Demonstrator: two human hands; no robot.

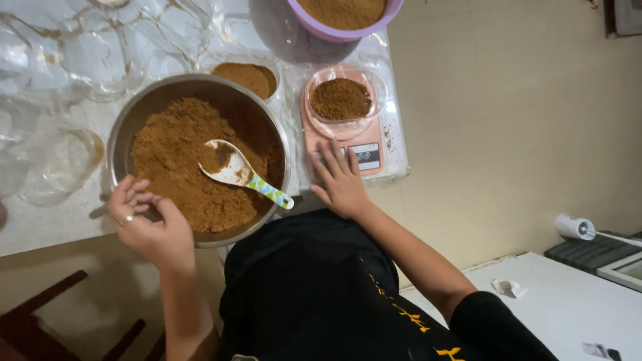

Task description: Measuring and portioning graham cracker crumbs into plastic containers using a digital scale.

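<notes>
Resting on the near rim of a big metal bowl (120,144), the left hand (148,224) is at the lower left of the frame. Its fingers are curled loosely at the rim, and a ring shows on one finger; it seems to hold the edge, but I cannot tell how firmly. The bowl is round and shiny grey, and it is filled with a brown powder (177,164) that looks dry, coarse and a little lumpy, heaped higher on the left side. A white spoon (234,170) lies in the powder, with some brown powder in its scoop, and its handle with a green and blue pattern reaches over the right rim.

The right hand (342,180) is in the middle of the frame, open and flat, with fingers spread. Its fingertips touch the pink kitchen scale (371,144) next to the small display. On the scale stands a clear plastic cup (380,87) with the same brown powder inside. Between bowl and scale, a little higher, is another small clear cup of powder (251,77). At the top edge a purple bowl (394,10) also holds powder. Everything stands on a table with a clear plastic cover (60,60).
</notes>
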